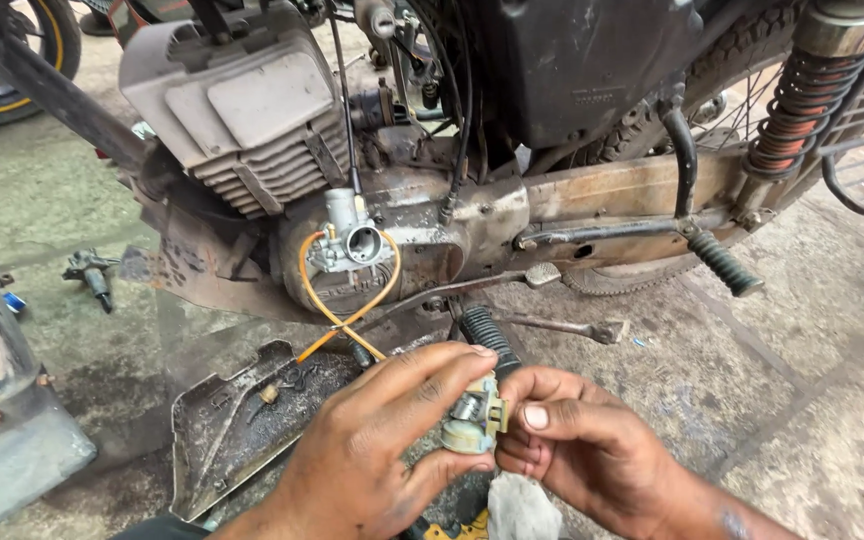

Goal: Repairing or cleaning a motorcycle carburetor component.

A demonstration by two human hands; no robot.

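Both my hands hold one small pale-yellow and metal carburettor part [474, 418] low in the middle of the head view. My left hand [377, 440] pinches it from the left with thumb and forefinger. My right hand [577, 445] grips its right side with thumb and curled fingers. Above them hangs a silver carburettor [350, 238] on a cable beside the motorcycle engine [242, 115], with an orange hose [337, 310] looping down from it.
A dirty metal cover plate [227, 430] lies on the concrete floor at my left, with small parts on it. The kick lever [722, 262], a footpeg [487, 335], the rear shock spring [797, 105] and a spoked wheel stand beyond. A small tool [92, 272] lies at left.
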